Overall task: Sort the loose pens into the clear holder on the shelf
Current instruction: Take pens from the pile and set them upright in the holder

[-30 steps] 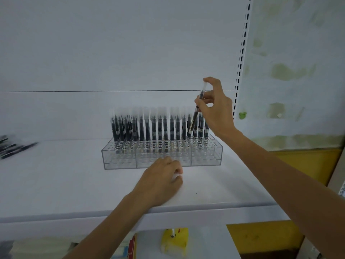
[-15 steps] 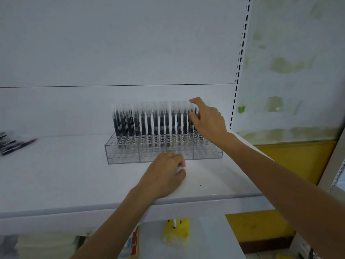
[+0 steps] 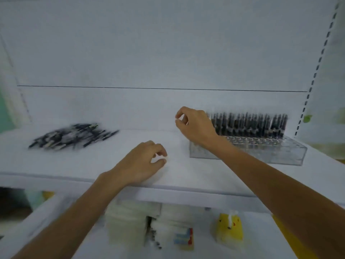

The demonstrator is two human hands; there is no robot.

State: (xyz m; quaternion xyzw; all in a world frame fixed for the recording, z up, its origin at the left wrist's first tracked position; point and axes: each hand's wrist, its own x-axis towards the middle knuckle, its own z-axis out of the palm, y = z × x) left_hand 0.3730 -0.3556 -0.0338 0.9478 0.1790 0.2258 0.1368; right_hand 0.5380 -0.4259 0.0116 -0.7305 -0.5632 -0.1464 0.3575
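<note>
Right hand covering holder end, pens blurred

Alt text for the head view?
Two empty hands over a white shelf: right hand at the left end of the clear holder of upright pens, left hand near the shelf's front edge. Loose pens lie piled at far left.

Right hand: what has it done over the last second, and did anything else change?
The right hand let go of the pen it pinched, leaving it in the row of pens standing in the clear holder, and has swung left, grip empty, toward the loose pens. The left hand rests on the shelf as before; holder and loose pens have not moved.
</note>
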